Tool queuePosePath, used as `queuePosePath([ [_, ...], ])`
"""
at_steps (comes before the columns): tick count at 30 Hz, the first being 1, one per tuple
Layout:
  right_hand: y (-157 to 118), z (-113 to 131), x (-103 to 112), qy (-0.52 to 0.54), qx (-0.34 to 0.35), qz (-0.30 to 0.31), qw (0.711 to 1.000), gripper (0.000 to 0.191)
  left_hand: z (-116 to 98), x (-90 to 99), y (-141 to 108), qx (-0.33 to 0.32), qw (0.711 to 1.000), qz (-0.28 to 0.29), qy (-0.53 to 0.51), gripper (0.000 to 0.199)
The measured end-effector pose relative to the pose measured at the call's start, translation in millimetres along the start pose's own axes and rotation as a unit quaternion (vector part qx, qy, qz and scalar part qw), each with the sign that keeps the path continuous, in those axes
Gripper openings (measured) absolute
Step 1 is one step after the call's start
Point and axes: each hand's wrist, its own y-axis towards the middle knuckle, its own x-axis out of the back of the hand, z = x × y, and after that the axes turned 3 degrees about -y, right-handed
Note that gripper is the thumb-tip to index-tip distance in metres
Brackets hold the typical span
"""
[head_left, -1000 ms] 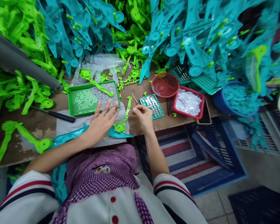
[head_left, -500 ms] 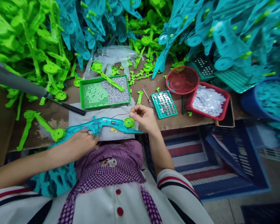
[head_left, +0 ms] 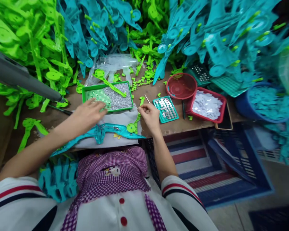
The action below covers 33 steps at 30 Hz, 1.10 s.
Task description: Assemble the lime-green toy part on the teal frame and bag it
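Observation:
A translucent blue plastic part (head_left: 110,128) with a clamp-like middle lies across a pale cloth (head_left: 106,141) at the table's front edge. Near its right end sits a green disc-ended part (head_left: 132,128). My left hand (head_left: 89,113) hovers above the blue part at the front left of the green tray (head_left: 120,110), fingers stretched out and loosely apart. My right hand (head_left: 149,116) is closed in a pinch above the blue part's right end, beside another green piece (head_left: 142,101). What its fingertips hold is too small to make out. The tray contains small silvery pieces, with a green lever (head_left: 110,85) across it.
A teal tray of round metal discs (head_left: 165,109), a red bowl (head_left: 181,86) and a red basket of white pieces (head_left: 207,104) stand to the right. A grey tool (head_left: 26,77) reaches in from the left. Green and blue parts (head_left: 84,25) pile up behind.
My left hand has lifted off the blue part and moved up toward the tray. My right hand has shifted slightly, still pinched. The grey tool has moved, and the view has turned a little.

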Motion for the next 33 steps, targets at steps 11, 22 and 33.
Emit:
queuePosePath([
  [11, -0.7, -27.6, 7.5, -0.130, -0.091, -0.032, 0.987, 0.023, -75.8, -85.0, 100.4, 0.083, 0.968, 0.091, -0.216, 0.026],
  [22, -8.7, -30.6, 23.7, -0.187, -0.093, 0.068, 0.976, 0.017, -88.6, -98.0, 74.0, 0.077, 0.947, 0.133, -0.283, 0.031],
  [33, -14.1, -33.8, 19.4, -0.231, -0.037, 0.053, 0.971, 0.017, -84.8, -103.3, 74.2, 0.057, 0.947, 0.114, -0.295, 0.031],
])
